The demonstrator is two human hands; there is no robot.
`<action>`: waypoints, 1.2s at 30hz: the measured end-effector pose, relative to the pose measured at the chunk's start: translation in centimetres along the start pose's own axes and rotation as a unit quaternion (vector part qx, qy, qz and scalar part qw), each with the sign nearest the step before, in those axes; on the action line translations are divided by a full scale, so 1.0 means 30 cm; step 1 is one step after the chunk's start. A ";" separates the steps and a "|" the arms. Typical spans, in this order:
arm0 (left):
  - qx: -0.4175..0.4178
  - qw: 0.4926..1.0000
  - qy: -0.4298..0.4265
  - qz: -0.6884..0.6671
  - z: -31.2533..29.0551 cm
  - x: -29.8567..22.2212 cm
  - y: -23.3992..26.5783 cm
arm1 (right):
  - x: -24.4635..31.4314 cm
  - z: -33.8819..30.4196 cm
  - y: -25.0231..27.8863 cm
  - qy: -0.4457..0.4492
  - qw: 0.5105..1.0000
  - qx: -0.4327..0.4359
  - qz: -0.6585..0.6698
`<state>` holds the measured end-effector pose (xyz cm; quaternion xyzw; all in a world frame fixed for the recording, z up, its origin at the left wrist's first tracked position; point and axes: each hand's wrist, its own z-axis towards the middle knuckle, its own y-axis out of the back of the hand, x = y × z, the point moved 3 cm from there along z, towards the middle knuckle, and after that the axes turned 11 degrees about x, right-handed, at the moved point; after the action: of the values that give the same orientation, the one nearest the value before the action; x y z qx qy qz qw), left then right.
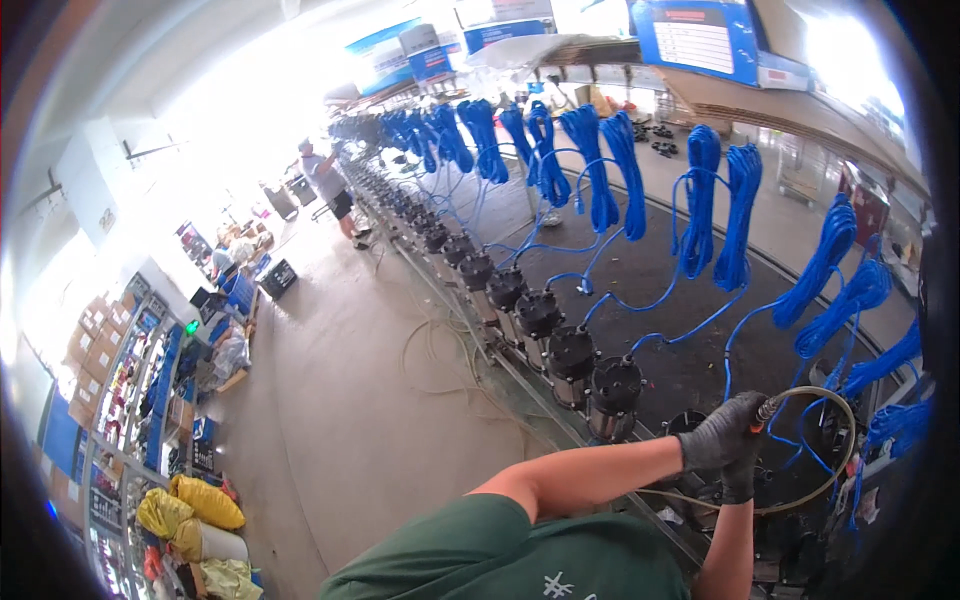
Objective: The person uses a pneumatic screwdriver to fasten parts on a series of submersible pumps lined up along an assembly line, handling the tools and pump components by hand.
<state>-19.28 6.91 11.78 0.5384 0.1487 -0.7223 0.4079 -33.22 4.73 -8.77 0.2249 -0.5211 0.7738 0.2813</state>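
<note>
Both my hands wear dark grey gloves and are together at the lower right. My left hand [718, 434] is closed around the fitting end of a pale, see-through hose [852, 430], where a metal spring sleeve and an orange bit show. Just below, my right hand [738, 480] touches or overlaps the left; its fingers are mostly hidden. From the fitting the hose loops right, then back under my right forearm. Beside my hands stands a row of steel pumps with black ribbed tops; the nearest full one [615, 385] lies to the left, and another pump [688, 422] is partly covered by my left hand.
Blue cable coils [703, 205] hang along the bench, their leads running to the pumps. Cardboard sheets [790, 115] lie on a shelf beyond. A loose hose [430, 345] trails on the floor [340, 400]. Shelving [125, 440] and yellow sacks [205, 500] stand left; another person [325, 180] stands far down the line.
</note>
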 end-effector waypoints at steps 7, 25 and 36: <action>-0.160 0.970 0.078 0.168 0.036 -0.019 -0.048 | 0.016 0.007 -0.020 -0.010 1.000 -0.022 -0.011; -0.136 0.984 0.038 0.111 -0.004 0.006 -0.031 | 0.029 -0.027 -0.100 -0.027 0.999 -0.032 -0.010; -0.133 0.981 0.046 0.132 -0.011 -0.012 -0.035 | 0.023 -0.033 -0.116 -0.030 0.999 -0.034 -0.018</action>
<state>-19.82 7.95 11.75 0.5273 0.1896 -0.6099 0.5604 -31.45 6.84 -6.30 0.2477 -0.5510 0.7435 0.2867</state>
